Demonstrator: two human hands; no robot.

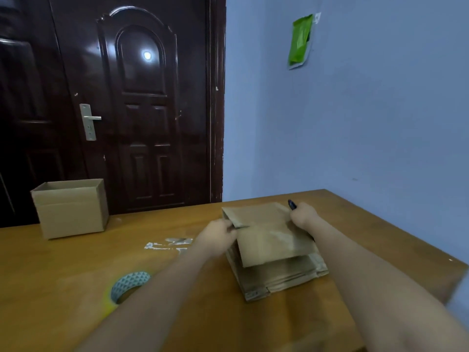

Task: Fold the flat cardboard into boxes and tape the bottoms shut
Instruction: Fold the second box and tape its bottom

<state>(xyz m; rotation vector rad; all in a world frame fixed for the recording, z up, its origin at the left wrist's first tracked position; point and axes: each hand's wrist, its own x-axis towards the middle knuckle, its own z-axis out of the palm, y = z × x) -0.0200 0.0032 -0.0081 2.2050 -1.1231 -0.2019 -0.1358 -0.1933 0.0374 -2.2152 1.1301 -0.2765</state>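
Cardboard (269,240) held by both hands; no writing legible.

1. Flat cardboard piece (264,232): brown, lifted at a tilt between the two hands. The left hand (218,237) pinches its left edge, the right hand (303,215) grips its far right corner. One flap hangs down toward the viewer.
2. Stack of flat cardboard (281,275): brown, lying flat directly beneath the held piece, below and between both hands; near corner points toward the viewer.
3. Folded box (69,208): brown, upright, top open, standing well apart to the far left of the left hand.
4. Tape roll (128,285): grey-patterned, yellowish rim, lying left of the left forearm, nearer the viewer than the hand.
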